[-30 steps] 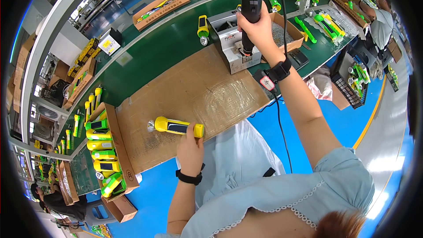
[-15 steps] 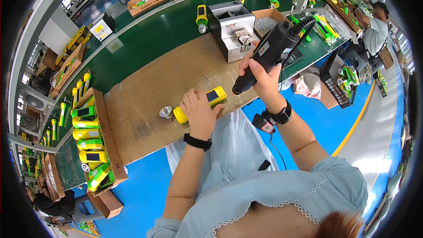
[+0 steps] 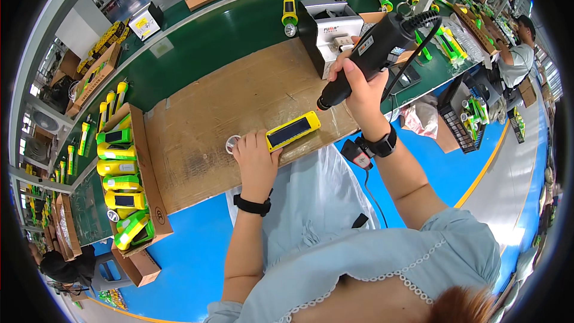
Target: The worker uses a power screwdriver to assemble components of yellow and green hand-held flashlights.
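A yellow flashlight (image 3: 312, 123) with a dark solar panel on its side lies on the cardboard sheet (image 3: 209, 104). My left hand (image 3: 258, 158) is closed around its left end, which the fingers mostly hide. Beside those fingertips is a round silvery reflector (image 3: 232, 145), partly covered by the hand. My right hand (image 3: 366, 93) grips a black electric screwdriver (image 3: 373, 48), tilted with its tip down to the left. That tip is close to the flashlight's right end; whether they touch I cannot tell.
At the left stands a carton (image 3: 156, 179) of yellow and green flashlights. A white-and-black box-shaped device (image 3: 329, 30) sits behind the screwdriver, with another yellow flashlight (image 3: 289, 15) beside it. The screwdriver's coiled cable (image 3: 424, 21) runs up right. Another person (image 3: 519, 60) sits far right.
The flashlight has turned its solar panel upward, and my left hand has shifted to its left end. The screwdriver tip has come nearer the right end. The whole view has shifted slightly.
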`<state>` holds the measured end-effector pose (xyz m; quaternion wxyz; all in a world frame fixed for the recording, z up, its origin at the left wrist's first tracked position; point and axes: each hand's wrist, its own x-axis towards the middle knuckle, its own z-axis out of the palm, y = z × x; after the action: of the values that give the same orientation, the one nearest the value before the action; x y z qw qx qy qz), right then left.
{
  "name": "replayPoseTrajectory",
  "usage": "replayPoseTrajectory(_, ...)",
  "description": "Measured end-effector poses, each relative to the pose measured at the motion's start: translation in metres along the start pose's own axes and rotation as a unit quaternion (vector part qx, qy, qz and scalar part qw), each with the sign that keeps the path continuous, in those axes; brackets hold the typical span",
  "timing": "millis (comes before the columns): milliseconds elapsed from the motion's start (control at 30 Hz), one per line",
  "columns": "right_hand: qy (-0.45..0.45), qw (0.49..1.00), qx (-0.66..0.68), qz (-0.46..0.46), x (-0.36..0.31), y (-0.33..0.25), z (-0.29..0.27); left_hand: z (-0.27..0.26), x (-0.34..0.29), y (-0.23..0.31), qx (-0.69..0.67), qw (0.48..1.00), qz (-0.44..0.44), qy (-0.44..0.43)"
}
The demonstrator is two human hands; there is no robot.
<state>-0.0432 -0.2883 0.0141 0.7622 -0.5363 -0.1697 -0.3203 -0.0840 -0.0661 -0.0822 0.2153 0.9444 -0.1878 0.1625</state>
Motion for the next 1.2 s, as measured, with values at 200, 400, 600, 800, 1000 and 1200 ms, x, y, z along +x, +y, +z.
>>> replayPoseTrajectory(200,-0.011,1.000,0.002,0.010,-0.001,0.005,0.007,0.001,-0.005,0.002,0.024,0.999,0.002,0.023)
replayPoseTrajectory(400,-0.035,0.999,-0.028,0.023,-0.001,0.019,0.010,0.000,-0.005,-0.001,0.022,0.999,0.005,0.031)
replayPoseTrajectory(600,-0.074,0.994,-0.046,0.067,0.002,0.040,0.009,-0.006,0.007,-0.007,0.021,1.000,0.015,-0.017)
replayPoseTrajectory(800,-0.095,0.986,-0.059,0.123,0.005,0.045,0.015,-0.005,0.009,-0.008,0.019,0.999,0.015,-0.033)
replayPoseTrajectory(1000,-0.078,0.987,-0.069,0.122,0.010,0.046,0.019,-0.006,0.012,-0.009,0.022,0.999,0.011,-0.025)
replayPoseTrajectory(1200,-0.065,0.991,-0.047,0.112,0.007,0.042,0.013,-0.007,0.014,-0.008,0.029,0.999,0.012,-0.036)
